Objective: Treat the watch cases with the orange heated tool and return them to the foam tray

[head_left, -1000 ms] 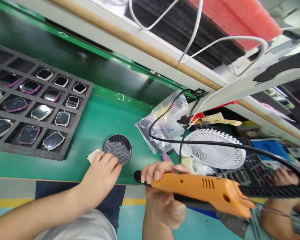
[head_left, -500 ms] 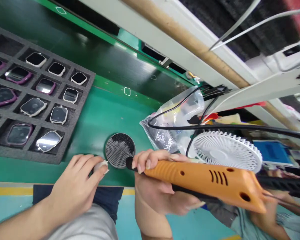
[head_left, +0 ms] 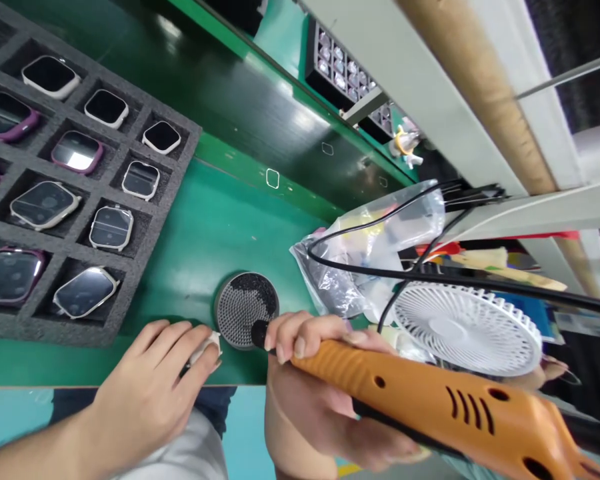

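Observation:
My right hand [head_left: 320, 373] wraps around an orange corded-looking power tool [head_left: 430, 393] with slotted vents. Its black nose end reaches the right edge of a round dark dish [head_left: 245, 310] with a studded, mesh-like surface; whether it touches cannot be told. To the left of the dish, my left hand [head_left: 160, 373] pinches a small whitish piece [head_left: 200, 350] between thumb and fingers, mostly hidden by them. A grey foam tray [head_left: 145, 220] at the left holds several smartwatches without straps, such as a pale-framed watch [head_left: 86, 292], each in its own compartment.
Behind the tool lie a clear plastic bag [head_left: 370, 247] and a white fan [head_left: 467, 327]. A black cable [head_left: 480, 279] runs across them. A light metal frame [head_left: 430, 80] slants over the right side. Beyond the green bench [head_left: 200, 220] another tray [head_left: 340, 63] shows.
The view has shifted a little, bringing the far tray into sight. My hands keep their holds, and the tool's nose stays at the dish's edge.

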Available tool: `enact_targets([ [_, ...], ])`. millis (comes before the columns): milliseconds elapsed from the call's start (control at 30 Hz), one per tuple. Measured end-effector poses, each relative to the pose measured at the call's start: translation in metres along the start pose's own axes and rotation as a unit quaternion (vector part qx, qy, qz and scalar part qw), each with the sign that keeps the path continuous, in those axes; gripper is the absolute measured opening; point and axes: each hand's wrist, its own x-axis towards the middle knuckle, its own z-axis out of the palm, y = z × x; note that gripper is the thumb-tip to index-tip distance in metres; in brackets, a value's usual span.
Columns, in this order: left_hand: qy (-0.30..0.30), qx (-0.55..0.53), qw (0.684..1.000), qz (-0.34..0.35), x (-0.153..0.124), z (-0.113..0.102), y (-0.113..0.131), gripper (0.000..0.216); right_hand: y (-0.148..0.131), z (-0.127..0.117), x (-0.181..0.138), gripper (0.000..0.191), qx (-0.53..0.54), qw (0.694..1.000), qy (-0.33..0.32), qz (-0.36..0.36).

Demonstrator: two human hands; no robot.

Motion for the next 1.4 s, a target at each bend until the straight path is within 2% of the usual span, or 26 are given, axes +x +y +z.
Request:
enact_targets([
  [300,0.016,-0.022,1.000,0.014,-0.006,0.002,-0.002,0.036,-0.011,0.004,-0.003,0.057,-0.048,0.999,0.016,-0.017],
  [400,0.012,-0.035,0.999,0.010,-0.007,0.003,-0.002,0.033,-0.013,0.005,-0.006,0.034,-0.056,0.997,-0.007,-0.061],
  [467,0.003,-0.036,0.999,0.006,-0.006,0.002,-0.002,0.031,-0.010,0.006,-0.011,0.028,-0.041,0.996,-0.030,-0.077],
  [667,0.017,-0.036,0.999,0.002,0.001,-0.002,0.000,0.026,-0.003,0.015,-0.020,0.031,0.002,0.998,-0.046,-0.046],
  [767,0.024,-0.038,0.999,0.000,0.003,-0.003,0.001,0.026,-0.003,0.018,-0.018,0.025,-0.012,0.997,-0.070,-0.038],
  [1133,0.024,-0.039,0.999,0.002,0.004,-0.002,-0.001,0.028,0.002,0.013,-0.022,0.031,-0.021,0.997,-0.068,-0.022],
  [1200,0.027,-0.041,0.999,0.002,0.004,-0.002,-0.002,0.029,0.003,0.006,-0.017,0.032,-0.019,0.994,-0.108,-0.018],
  [1300,0.024,-0.046,0.999,0.000,0.004,-0.002,-0.002,0.028,0.005,-0.002,-0.009,0.033,0.004,0.974,-0.227,-0.019],
  [1333,0.023,-0.048,0.999,0.001,0.004,-0.002,-0.002,0.027,0.004,-0.002,-0.008,0.032,-0.001,0.971,-0.239,-0.015],
  [1400,0.023,-0.050,0.998,0.002,0.003,-0.002,-0.002,0.027,0.002,0.004,-0.010,0.030,-0.030,0.982,-0.186,-0.009],
])
